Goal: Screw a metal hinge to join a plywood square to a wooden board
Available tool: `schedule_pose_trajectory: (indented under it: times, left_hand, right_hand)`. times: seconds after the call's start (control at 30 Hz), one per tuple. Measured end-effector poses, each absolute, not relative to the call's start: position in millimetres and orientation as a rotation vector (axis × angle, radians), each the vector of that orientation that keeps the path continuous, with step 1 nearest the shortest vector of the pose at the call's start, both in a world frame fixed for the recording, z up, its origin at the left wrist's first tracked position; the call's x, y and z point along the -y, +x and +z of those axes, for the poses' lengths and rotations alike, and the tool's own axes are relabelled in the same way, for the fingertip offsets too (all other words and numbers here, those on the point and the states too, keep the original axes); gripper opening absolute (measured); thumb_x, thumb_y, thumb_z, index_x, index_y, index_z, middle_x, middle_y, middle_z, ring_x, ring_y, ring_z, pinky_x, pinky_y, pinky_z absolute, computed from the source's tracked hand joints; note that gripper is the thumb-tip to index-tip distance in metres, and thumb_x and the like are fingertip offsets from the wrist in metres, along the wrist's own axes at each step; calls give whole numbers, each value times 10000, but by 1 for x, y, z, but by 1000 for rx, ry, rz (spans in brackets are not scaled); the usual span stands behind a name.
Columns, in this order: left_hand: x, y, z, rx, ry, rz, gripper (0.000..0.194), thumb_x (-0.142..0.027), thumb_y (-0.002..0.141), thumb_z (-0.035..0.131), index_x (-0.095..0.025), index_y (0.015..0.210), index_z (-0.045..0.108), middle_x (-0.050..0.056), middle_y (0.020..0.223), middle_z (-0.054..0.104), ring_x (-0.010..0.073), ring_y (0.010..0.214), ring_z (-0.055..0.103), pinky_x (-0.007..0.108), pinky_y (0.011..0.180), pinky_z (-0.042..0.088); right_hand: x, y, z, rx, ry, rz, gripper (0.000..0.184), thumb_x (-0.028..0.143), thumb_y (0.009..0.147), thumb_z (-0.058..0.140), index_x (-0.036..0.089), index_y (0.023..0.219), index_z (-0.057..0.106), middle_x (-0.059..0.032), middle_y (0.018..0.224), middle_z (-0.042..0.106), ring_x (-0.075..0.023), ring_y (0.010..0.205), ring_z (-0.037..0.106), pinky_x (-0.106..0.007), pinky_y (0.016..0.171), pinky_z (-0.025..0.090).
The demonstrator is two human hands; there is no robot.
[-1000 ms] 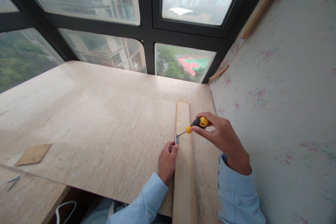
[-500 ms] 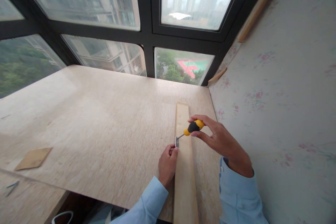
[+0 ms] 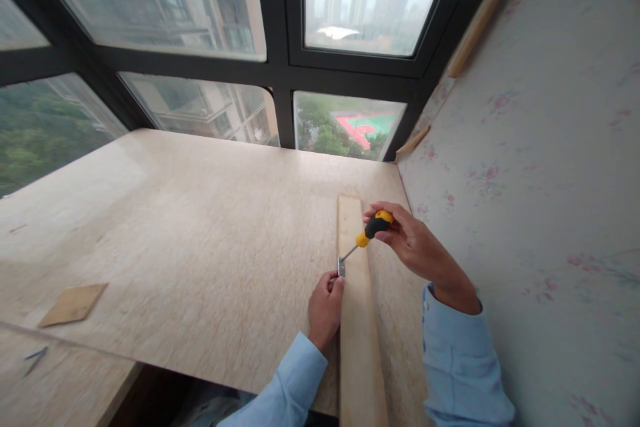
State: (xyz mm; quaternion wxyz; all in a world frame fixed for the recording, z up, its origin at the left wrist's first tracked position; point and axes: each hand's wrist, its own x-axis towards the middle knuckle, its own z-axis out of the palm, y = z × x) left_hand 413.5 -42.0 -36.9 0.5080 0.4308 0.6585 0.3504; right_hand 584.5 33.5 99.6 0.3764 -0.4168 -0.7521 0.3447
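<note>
The right hand had swung the yellow-and-black screwdriver steeper in the view than half a second earlier, its handle now farther toward the windows. The tip remained at the small metal plate – a sign, I judged, that the fastening was still being worked, with the driver turned or re-angled rather than taken away.

The plate sat along the left edge of the long wooden board, which lay on the right part of the tabletop, running from near to far. The left hand had its thumb and fingers closed on the plate's near end; the right fingers were wrapped round the handle, with little gap. No brand, label or writing could be read – not even on the handle.
</note>
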Motion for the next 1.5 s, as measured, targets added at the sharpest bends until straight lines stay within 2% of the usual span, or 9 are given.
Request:
schedule_pose_trajectory:
  times: [0.23, 0.63, 0.73, 0.83, 0.97, 1.1, 1.23, 1.37, 1.5]
  left_hand:
    - [41, 412, -36, -1589, 1062, 842, 326, -400, 871, 470, -192, 1055, 639, 51, 958, 695, 195, 858, 635, 268, 720, 416]
    - [41, 413, -38, -1540, 1078, 899, 317, -391, 864, 485, -188, 1034, 659, 50, 954, 697, 189, 851, 643, 263, 714, 436]
    - [41, 412, -38, -1524, 1081, 906, 333, -386, 860, 489, -173, 1054, 657, 64, 978, 697, 195, 864, 643, 264, 722, 442]
    - [41, 411, -38, -1518, 1085, 902, 355, -385, 855, 495, -157, 1077, 652, 79, 990, 696, 201, 876, 644, 266, 731, 445]
    - [41, 411, -38, -1515, 1081, 906, 355, -389, 852, 497, -154, 1066, 653, 81, 987, 697, 201, 872, 646, 262, 731, 448]
    - [41, 412, -40, -1497, 1064, 918, 349, -384, 850, 496, -142, 1050, 650, 87, 970, 700, 199, 850, 648, 260, 715, 448]
    - [40, 412, -41, -1465, 1051, 933, 356, -390, 856, 484, -135, 1045, 646, 93, 979, 698, 199, 840, 650, 263, 710, 449]
    - [40, 411, -39, -1474, 1061, 930, 351, -391, 853, 486, -143, 1041, 650, 88, 982, 699, 204, 864, 648, 266, 727, 446]
    - [41, 411, -38, -1487, 1051, 931, 345, -379, 851, 487, -142, 1039, 653, 88, 985, 700, 204, 867, 648, 268, 738, 447]
  right_hand:
    - [-42, 589, 92, 1827, -1163, 838, 394, 200, 854, 560, 247, 1233, 463, -82, 1174, 605, -221, 1091, 615, -426, 973, 501]
    - [-21, 573, 109, 2032, -898, 1084, 400, 250, 891, 552, 262, 1290, 529, -57, 1286, 565, -204, 1174, 564, -364, 961, 521]
    - [-23, 568, 109, 2007, -1049, 862, 369, 367, 807, 680, 212, 1132, 599, -64, 1086, 635, -193, 967, 630, -306, 788, 571]
    - [-26, 562, 110, 2012, -1286, 416, 342, 465, 769, 700, 177, 922, 597, -48, 840, 611, -175, 746, 587, -294, 640, 518]
    - [-28, 552, 107, 2008, -1404, 180, 322, 487, 842, 605, 176, 855, 523, -37, 762, 558, -172, 694, 538, -322, 661, 462]
    - [-29, 545, 100, 1980, -1078, 705, 276, 383, 905, 536, 191, 1098, 488, -91, 1058, 592, -191, 977, 581, -354, 862, 474]
    - [-31, 550, 99, 1852, -780, 1287, 371, 326, 906, 543, 235, 1252, 448, -99, 1315, 507, -195, 1238, 485, -386, 1014, 430]
    - [-32, 564, 104, 1802, -701, 1464, 427, 295, 873, 586, 259, 1282, 470, -83, 1411, 446, -216, 1331, 402, -421, 1074, 382]
    - [-32, 574, 108, 1807, -695, 1490, 461, 310, 856, 616, 259, 1294, 483, -91, 1410, 457, -227, 1301, 441, -395, 994, 459]
